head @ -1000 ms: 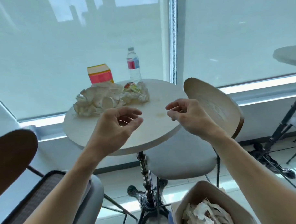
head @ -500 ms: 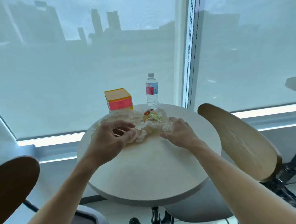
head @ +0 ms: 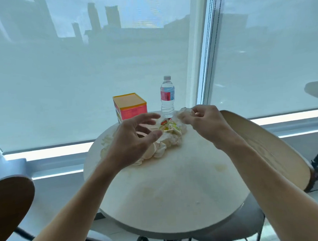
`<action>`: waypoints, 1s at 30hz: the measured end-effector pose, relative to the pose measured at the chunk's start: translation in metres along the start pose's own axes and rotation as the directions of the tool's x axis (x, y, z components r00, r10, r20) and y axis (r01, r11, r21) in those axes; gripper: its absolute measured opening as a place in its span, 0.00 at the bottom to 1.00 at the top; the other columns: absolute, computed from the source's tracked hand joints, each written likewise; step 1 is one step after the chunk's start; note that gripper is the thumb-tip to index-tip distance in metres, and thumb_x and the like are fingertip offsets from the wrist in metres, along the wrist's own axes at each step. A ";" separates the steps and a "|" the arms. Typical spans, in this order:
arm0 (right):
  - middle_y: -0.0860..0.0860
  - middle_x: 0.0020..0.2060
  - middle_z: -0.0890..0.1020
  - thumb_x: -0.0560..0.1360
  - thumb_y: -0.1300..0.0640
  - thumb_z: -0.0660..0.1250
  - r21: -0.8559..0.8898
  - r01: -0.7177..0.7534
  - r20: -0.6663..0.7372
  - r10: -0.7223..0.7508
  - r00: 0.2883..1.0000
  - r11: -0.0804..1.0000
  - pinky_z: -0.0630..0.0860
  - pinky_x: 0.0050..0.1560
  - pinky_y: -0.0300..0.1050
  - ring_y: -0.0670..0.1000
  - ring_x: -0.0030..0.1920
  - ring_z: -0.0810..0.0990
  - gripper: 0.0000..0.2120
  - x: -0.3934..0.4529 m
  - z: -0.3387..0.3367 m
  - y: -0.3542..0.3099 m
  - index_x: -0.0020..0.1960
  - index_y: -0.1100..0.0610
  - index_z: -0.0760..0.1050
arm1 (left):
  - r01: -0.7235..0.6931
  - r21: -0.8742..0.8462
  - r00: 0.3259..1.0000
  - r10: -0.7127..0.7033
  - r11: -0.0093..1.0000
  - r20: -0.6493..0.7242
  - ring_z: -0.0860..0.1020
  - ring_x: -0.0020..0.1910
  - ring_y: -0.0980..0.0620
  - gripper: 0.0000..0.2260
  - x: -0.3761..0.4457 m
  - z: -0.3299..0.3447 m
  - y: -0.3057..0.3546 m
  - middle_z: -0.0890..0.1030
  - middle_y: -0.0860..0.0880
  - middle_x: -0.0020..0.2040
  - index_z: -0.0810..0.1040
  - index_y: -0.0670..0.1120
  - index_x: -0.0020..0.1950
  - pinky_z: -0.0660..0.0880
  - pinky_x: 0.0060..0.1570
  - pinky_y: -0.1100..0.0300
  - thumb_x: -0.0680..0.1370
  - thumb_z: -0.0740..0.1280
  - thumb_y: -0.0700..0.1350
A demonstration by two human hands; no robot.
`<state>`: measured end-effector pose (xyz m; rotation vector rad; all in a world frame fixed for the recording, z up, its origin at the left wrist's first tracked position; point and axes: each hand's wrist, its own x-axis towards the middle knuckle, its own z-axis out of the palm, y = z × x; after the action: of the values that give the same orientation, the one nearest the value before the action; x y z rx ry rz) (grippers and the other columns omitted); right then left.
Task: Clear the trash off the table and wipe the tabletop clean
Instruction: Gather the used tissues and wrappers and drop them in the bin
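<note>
Right hand (head: pixel 205 122) pinching crumpled plastic wrap (head: pixel 185 113), left hand (head: pixel 132 141) spread over trash pile (head: pixel 166 138) on table (head: pixel 175 192)

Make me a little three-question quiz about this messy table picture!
1. True or false: the water bottle lies on its side.
2. Which hand pinches a crumpled piece of trash? A) right hand B) left hand
3. Fill in: the orange and pink box stands to the ___ of the bottle, as the camera sees it.

Key: 1 false, it stands upright on the table. 2 A; the left hand hovers spread over the trash pile. 3 left.
</note>
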<state>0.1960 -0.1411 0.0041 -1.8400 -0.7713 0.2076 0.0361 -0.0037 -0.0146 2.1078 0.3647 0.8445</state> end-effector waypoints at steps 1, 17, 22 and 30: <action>0.47 0.36 0.81 0.73 0.51 0.73 0.048 -0.007 0.096 0.003 0.995 0.999 0.70 0.37 0.39 0.45 0.34 0.76 0.07 -0.003 0.004 -0.008 0.40 0.52 0.78 | -0.018 -0.010 1.000 0.018 1.000 0.012 0.82 0.48 0.59 0.18 0.004 0.003 0.000 0.81 0.57 0.54 0.79 0.60 0.60 0.80 0.48 0.60 0.72 0.75 0.47; 0.53 0.58 0.80 0.78 0.52 0.68 -0.568 0.143 0.279 0.026 0.960 0.810 0.70 0.57 0.43 0.55 0.59 0.77 0.17 0.006 0.044 0.034 0.66 0.50 0.76 | -0.025 -0.152 0.999 0.019 0.988 -0.040 0.83 0.44 0.48 0.10 0.024 0.004 -0.027 0.85 0.53 0.45 0.84 0.49 0.53 0.80 0.48 0.58 0.73 0.74 0.39; 0.55 0.51 0.83 0.76 0.61 0.63 -0.605 0.094 0.145 -0.007 0.989 0.790 0.74 0.55 0.46 0.57 0.54 0.80 0.13 0.016 0.050 0.045 0.57 0.51 0.80 | -0.027 -0.149 1.000 0.025 0.988 -0.017 0.83 0.45 0.46 0.10 0.022 0.003 -0.029 0.86 0.52 0.45 0.84 0.51 0.52 0.81 0.48 0.56 0.73 0.74 0.40; 0.53 0.43 0.83 0.76 0.60 0.65 -0.449 0.072 0.030 -0.066 0.997 0.891 0.75 0.48 0.43 0.53 0.46 0.80 0.07 0.011 0.030 0.049 0.50 0.57 0.82 | -0.016 -0.156 1.000 0.016 0.988 -0.004 0.84 0.45 0.50 0.11 0.012 0.011 -0.022 0.86 0.53 0.46 0.84 0.53 0.50 0.81 0.49 0.56 0.73 0.74 0.39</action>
<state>0.2098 -0.1215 -0.0497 -2.2436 -0.9513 -0.0100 0.0533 0.0095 -0.0312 1.9674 0.2741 0.8574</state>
